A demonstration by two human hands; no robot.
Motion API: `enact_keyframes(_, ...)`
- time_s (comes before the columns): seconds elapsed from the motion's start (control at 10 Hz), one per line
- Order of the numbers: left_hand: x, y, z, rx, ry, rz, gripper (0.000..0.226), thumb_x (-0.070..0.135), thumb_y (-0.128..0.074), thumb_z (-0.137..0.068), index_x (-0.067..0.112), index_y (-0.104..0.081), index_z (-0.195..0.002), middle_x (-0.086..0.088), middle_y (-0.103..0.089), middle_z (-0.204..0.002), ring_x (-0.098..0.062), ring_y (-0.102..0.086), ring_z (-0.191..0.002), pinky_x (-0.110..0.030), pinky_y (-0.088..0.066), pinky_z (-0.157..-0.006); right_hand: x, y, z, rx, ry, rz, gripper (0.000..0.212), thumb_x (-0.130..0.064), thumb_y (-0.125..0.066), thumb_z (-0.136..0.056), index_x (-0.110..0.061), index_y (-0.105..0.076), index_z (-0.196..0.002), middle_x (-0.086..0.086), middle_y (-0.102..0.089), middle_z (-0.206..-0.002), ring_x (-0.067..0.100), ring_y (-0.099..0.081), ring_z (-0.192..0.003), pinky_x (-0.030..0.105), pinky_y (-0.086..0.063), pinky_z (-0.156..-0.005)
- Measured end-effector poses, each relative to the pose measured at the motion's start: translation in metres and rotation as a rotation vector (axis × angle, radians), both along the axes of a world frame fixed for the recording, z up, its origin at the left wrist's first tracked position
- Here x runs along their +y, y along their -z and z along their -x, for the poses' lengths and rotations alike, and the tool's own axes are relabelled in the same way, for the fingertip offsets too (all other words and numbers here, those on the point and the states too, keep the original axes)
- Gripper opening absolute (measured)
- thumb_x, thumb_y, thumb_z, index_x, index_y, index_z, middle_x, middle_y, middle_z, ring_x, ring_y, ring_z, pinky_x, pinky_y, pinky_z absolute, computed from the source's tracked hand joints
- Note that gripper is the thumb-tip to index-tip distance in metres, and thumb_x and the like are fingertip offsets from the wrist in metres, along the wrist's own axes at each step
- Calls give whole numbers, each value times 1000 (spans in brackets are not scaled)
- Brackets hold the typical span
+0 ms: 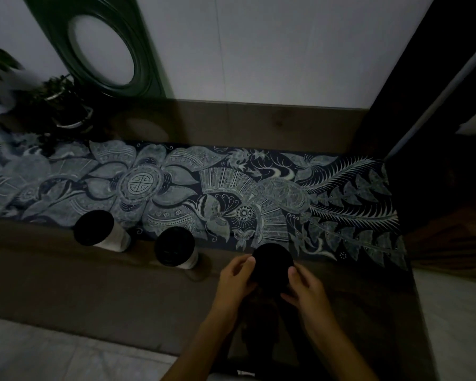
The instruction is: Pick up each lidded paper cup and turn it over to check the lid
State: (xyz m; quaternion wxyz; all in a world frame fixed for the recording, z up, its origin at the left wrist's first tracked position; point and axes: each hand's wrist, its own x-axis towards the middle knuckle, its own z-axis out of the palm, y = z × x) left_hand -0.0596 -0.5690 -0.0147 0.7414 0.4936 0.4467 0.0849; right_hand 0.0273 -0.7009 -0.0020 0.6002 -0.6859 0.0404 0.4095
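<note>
Three paper cups with black lids stand along the front of a dark patterned cloth. The left cup and the middle cup are upright and untouched, white sides showing. The right cup shows only its black lid from above. My left hand grips its left side with curled fingers. My right hand grips its right side, thumb against the lid's rim. The cup's body is hidden under the lid and my hands. The scene is dim.
A blue-and-white patterned runner covers a brown table against a white wall. A potted plant and a green oval-holed panel stand at the back left. A dark post rises on the right.
</note>
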Motion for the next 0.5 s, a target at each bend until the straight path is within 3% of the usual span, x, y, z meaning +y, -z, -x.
enact_keyframes(0.3, -7, 10, -7, -2, 3, 19, 19, 24, -61, -99, 12, -73, -108, -14, -76, -110, -27, -73, -107, -38, -59, -90, -5, 14, -6, -2, 19, 13, 25, -30, -52, -96, -22, -58, -119, 6, -65, -123, 18, -63, -106, 35, -55, -83)
enact_keyframes(0.5, -3, 9, -7, -6, 26, 16, 24, 26, -61, -99, 12, -70, -118, -13, -74, -117, -25, -71, -111, -37, -59, -91, -3, 7, -9, -24, 16, 41, 32, -30, -51, -97, -21, -54, -128, 5, -62, -124, 11, -61, -100, 27, -52, -79)
